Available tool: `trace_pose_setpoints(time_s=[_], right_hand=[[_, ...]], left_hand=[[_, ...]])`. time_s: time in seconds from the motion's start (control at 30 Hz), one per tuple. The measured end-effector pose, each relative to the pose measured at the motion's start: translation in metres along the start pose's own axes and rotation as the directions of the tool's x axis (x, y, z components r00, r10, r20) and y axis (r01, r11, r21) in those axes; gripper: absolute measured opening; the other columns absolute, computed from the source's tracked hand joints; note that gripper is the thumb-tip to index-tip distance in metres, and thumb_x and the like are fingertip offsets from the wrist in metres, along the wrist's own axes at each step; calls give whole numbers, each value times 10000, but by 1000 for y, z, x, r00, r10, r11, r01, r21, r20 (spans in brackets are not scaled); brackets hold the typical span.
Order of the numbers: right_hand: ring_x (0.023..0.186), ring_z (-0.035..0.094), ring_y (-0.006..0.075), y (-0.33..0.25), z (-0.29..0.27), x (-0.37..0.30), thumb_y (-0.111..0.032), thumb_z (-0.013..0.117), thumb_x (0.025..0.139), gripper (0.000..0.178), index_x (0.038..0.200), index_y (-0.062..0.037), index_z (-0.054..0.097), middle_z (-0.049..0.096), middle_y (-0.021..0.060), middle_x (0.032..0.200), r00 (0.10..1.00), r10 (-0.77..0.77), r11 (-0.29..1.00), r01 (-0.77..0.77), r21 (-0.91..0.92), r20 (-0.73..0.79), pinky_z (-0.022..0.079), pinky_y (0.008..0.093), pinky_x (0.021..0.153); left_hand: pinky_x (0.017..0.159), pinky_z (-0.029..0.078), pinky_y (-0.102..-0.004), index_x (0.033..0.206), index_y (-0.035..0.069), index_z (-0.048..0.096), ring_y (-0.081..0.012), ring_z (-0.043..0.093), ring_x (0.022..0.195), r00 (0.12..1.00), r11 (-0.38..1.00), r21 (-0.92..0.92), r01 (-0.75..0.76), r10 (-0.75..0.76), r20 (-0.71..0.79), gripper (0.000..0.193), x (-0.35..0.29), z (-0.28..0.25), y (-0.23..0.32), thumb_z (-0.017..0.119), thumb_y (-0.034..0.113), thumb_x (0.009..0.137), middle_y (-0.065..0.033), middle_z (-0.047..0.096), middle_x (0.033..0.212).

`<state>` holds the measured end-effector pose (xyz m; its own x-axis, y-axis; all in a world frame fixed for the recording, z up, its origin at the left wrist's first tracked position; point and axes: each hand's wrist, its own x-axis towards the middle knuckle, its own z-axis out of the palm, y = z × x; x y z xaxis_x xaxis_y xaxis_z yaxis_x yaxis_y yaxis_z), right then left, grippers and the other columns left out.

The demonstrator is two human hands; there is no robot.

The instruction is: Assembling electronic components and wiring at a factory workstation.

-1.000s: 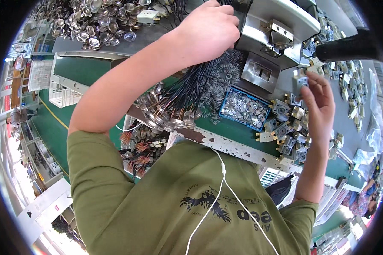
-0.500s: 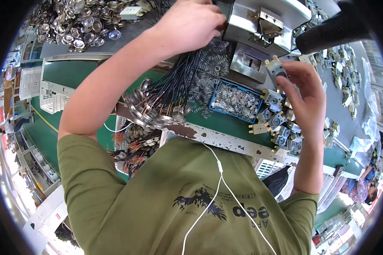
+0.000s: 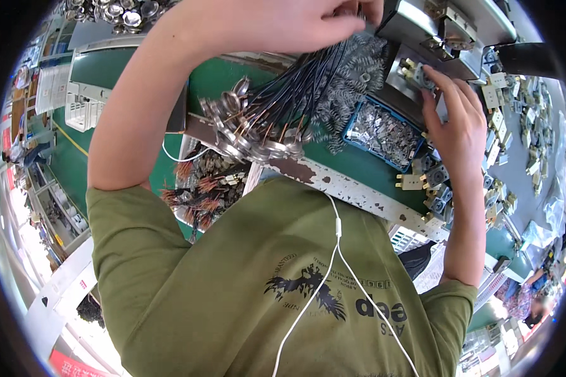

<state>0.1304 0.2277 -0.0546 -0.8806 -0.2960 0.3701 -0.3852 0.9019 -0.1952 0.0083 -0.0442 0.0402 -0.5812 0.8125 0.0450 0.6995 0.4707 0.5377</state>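
My right hand (image 3: 456, 119) pinches a small grey switch-like part (image 3: 418, 76) with brass terminals between thumb and fingers. That part is at the steel block (image 3: 393, 78) with a slot; whether it touches cannot be told. My left hand (image 3: 324, 25) is at the upper edge, fingers curled toward the thumb, above black wires (image 3: 317, 78) and loose coil springs (image 3: 358, 69). What it holds, if anything, is hidden. A blue tray (image 3: 378, 164) of small metal pieces stands between the springs and several more grey switch-like parts (image 3: 439, 176).
Round metal caps (image 3: 233, 119) sit on the wire ends at the bench's chipped white edge (image 3: 352, 195). A steel fixture (image 3: 415, 22) rises at the far side, with a black cylinder (image 3: 525, 60) beside it. More grey parts (image 3: 534, 125) spread over the right-hand surface.
My right hand has carried the grey part away from me, to the slotted steel block. My left hand has shifted right, nearer the steel fixture. The whole view has shifted too.
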Motion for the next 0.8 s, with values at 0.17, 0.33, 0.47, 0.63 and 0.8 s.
trace_pose_setpoints(time_s=[0.17, 0.33, 0.47, 0.63, 0.8], right_hand=[[965, 706, 244, -13, -5, 1, -5, 744, 881, 345, 1215, -91, 741, 745, 106, 1084, 998, -42, 999, 43, 6, -53, 560, 362, 836], [674, 696, 131, -80, 13, 23, -184, 680, 998, 202, 1076, -3, 722, 724, 103, 774, 893, 224, 739, -417, 529, 391, 505, 293, 604], [582, 658, 117, -93, 37, 39, -257, 679, 998, 274, 967, 15, 676, 694, 90, 680, 864, 237, 767, -448, 460, 445, 486, 301, 558], [560, 649, 112, -96, 29, 41, -273, 663, 1010, 285, 907, -9, 636, 699, 74, 673, 750, 299, 443, -656, 611, 590, 487, 258, 515], [619, 679, 122, -94, 25, 35, -273, 595, 1058, 272, 926, -35, 601, 722, 87, 755, 704, 304, 81, -691, 718, 642, 534, 250, 566]], left_hand=[[812, 548, -491, 1003, 25, 686, -407, 686, 881, 900, 992, 123, -18, -37, 435, 223, -9, 0, 7, 552, 177, 910, -205, 706, 879], [813, 547, -518, 956, 47, 701, -412, 690, 874, 772, 954, 299, 16, -201, 603, 243, -15, 2, 13, 537, 212, 885, -209, 711, 852], [798, 547, -512, 941, 52, 693, -416, 685, 851, 768, 937, 346, 41, -251, 589, 232, -12, -10, 19, 536, 213, 889, -202, 704, 833], [780, 552, -486, 927, 68, 709, -390, 686, 842, 748, 922, 376, 94, -314, 585, 235, -10, -18, 18, 529, 216, 894, -173, 704, 834], [771, 557, -471, 931, 78, 727, -366, 693, 845, 708, 887, 426, 176, -415, 572, 251, -11, -21, 24, 515, 207, 892, -155, 707, 830]])
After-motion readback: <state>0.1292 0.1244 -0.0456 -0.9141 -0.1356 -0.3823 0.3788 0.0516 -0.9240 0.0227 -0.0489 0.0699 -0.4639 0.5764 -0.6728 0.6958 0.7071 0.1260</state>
